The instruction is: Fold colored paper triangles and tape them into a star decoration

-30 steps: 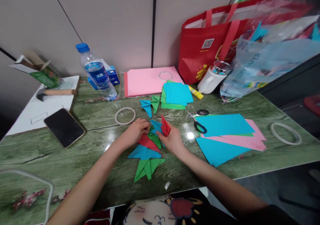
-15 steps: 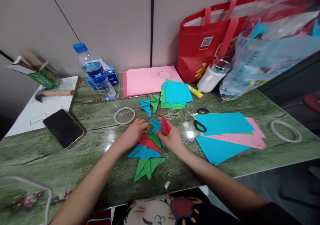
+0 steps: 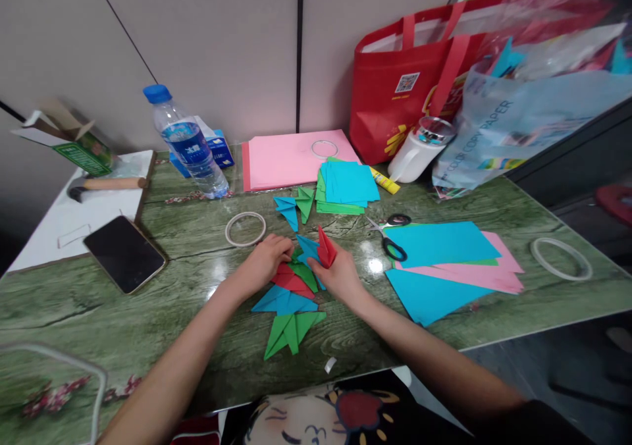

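Right hand (image 3: 340, 277) pinches the raised red piece (image 3: 325, 248) beside a blue piece (image 3: 307, 247). Left hand (image 3: 266, 262) appears to touch a green piece (image 3: 307, 276); cannot tell its grip.

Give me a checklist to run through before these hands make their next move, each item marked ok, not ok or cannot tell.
1. Red folded paper held by the right hand: ok.
2. Left hand has a firm grip: cannot tell, fingertips hidden.
3. Scissors closed: not ok, handles spread apart.
4. Scissors away from both hands: ok.
5. Bottle capped: ok.
6. Table free of scraps: not ok, white scrap near the front edge.
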Demonstrator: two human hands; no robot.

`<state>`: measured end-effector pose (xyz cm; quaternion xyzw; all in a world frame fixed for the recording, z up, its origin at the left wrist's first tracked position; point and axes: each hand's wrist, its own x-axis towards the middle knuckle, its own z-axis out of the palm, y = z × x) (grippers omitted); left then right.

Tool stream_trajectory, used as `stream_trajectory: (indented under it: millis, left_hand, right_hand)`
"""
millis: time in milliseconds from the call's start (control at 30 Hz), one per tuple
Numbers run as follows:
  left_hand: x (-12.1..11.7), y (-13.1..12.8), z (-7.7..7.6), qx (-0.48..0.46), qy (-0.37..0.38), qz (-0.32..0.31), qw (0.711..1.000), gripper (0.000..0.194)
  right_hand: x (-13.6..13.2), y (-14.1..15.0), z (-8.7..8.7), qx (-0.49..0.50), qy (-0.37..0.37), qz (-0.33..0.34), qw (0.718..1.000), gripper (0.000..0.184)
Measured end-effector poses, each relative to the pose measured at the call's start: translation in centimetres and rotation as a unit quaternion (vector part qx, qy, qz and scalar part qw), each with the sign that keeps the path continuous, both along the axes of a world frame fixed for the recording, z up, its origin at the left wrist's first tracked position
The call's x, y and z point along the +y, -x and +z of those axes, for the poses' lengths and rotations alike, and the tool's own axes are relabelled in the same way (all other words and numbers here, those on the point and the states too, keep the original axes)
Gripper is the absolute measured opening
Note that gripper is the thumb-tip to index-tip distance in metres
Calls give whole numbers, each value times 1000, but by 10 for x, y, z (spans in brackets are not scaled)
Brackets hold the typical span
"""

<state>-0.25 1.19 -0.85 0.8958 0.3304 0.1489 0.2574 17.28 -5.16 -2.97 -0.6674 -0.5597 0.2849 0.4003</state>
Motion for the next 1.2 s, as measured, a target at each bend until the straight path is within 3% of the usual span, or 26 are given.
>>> stream_trajectory:
  millis: [533, 833, 1000, 1200]
  left_hand:
    - [1, -2, 7, -16, 31, 31, 999, 16]
    - [-2, -3, 2, -65, 43, 81, 994, 9]
    - [-2, 0, -5, -95, 10, 38, 995, 21]
    - [-2, 5, -10, -97, 6, 19, 995, 12]
  right_hand:
    - [1, 0, -2, 20, -2, 1, 1000, 24]
    - [-1, 0, -7, 56, -19, -12, 998, 22]
    - [-2, 4, -8, 60, -38, -21, 997, 19]
    - [-3, 4, -10, 38, -44, -40, 997, 19]
